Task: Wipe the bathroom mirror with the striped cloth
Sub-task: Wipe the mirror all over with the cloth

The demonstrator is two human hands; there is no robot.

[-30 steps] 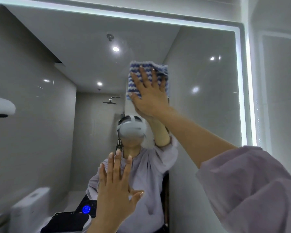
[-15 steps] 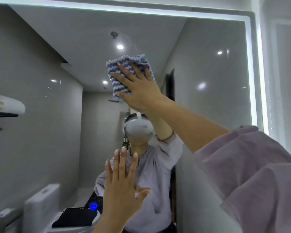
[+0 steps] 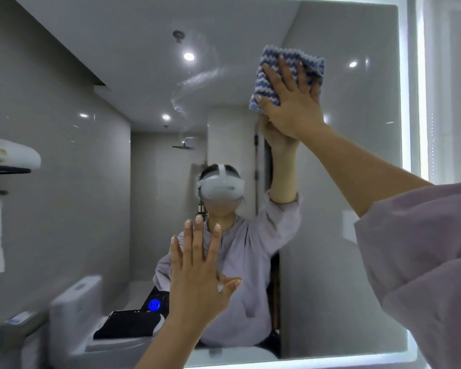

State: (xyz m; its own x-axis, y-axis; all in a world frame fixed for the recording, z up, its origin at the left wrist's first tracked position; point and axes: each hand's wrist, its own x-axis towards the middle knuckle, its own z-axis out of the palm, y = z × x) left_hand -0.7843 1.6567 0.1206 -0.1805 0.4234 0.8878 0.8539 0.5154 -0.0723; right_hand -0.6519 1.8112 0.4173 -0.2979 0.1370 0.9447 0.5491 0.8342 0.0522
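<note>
A large bathroom mirror with a lit white border fills the view. My right hand presses a folded blue-and-white striped cloth flat against the upper right part of the glass, fingers spread over it. My left hand is open, fingers apart, palm toward the lower middle of the mirror, holding nothing. A curved wet smear shows on the glass left of the cloth. The mirror reflects me, with a white headset and a lilac top.
The mirror's lit right edge is close to the cloth, with a wall beyond it. In the reflection are a white toilet, a towel shelf at left and a shower head.
My right hand has swept the cloth from the upper middle of the mirror across to the upper right. My left hand has stayed open low in front of the glass.
</note>
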